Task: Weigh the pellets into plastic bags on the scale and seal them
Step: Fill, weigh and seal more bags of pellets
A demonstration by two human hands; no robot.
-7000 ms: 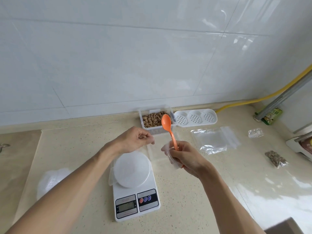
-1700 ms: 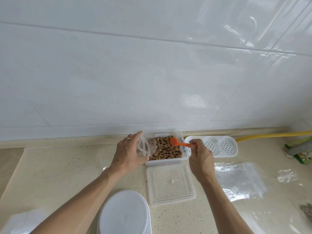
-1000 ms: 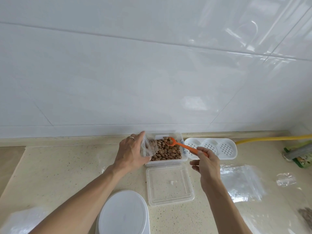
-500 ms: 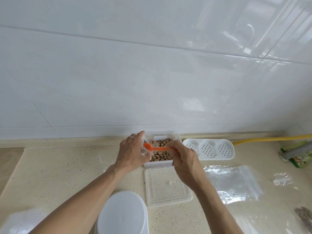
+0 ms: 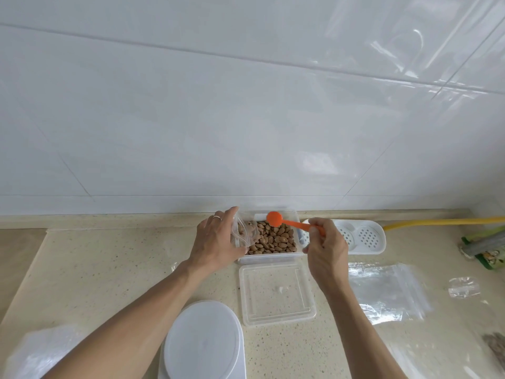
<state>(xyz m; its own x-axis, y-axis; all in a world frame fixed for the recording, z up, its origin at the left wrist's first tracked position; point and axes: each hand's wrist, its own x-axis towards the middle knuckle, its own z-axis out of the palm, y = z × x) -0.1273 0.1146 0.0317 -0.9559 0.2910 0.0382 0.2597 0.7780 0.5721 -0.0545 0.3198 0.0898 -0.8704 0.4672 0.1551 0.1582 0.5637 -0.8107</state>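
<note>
Brown almond-shaped pellets in clear tub

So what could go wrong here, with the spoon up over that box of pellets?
Pellets could miss the small plastic bag: the left hand holds it at the container's left edge, and its mouth looks narrow next to the orange spoon the right hand holds. Strays might land on the lid or the counter. The bag is also off the scale, so overfilling may go unnoticed.

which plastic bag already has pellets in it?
The small bag that the left hand holds open at the pellet container's left edge. The loose bags on the counter to the right lie flat and empty.
</note>
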